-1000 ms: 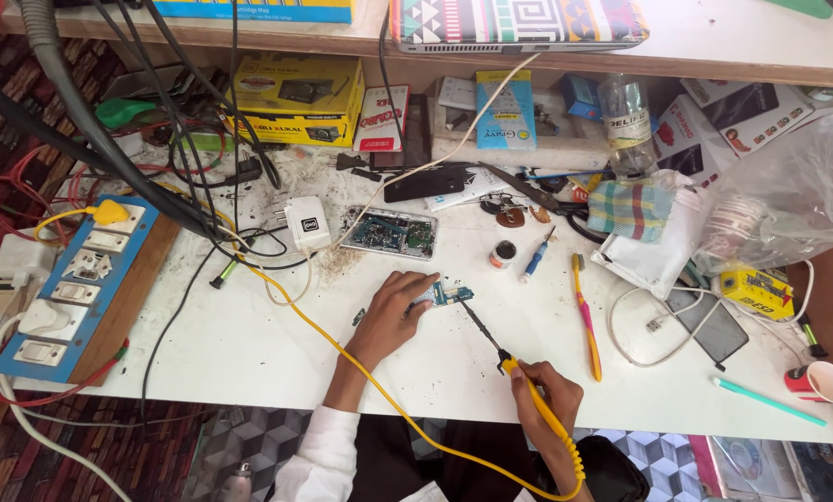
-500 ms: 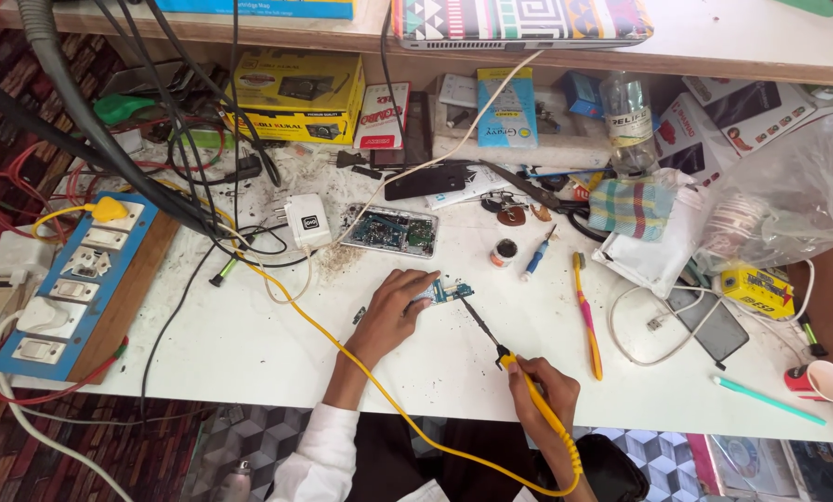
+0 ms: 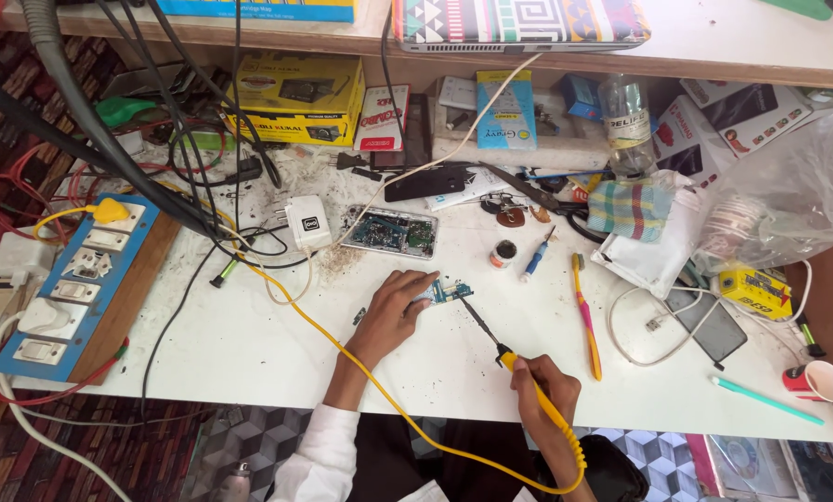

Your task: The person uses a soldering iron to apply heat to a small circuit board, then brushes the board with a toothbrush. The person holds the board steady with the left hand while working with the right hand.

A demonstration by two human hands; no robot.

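Bench [image 3: 249, 353]: white top, flat, scuffed, w/ dark specks and grit around the work spot.
Circuit board [image 3: 446, 293]: small, thin, blue-green, irregular outline; lies flat on bench, mid-front, just below the opened phone.
Opened phone [image 3: 390, 231]: rectangular, back off, green-blue boards showing inside.
Left hand [image 3: 390, 314]: grip pressed down, fingertips pinning the circuit board's left edge to the bench; palm rests beside it.
Soldering iron [image 3: 505, 358]: slim dark metal shaft, yellow plastic handle, yellow cord [image 3: 342, 349] looping across bench.
Right hand [image 3: 544, 390]: grip wrapped tight round the yellow handle, low on it.
Tip vs board: iron tip touches board's right edge; right hand sits well apart, down-right of it.
Toothbrush [image 3: 585, 316]: orange-yellow, long, right of iron.
Power strip [image 3: 72, 279]: blue, boxy, far left.
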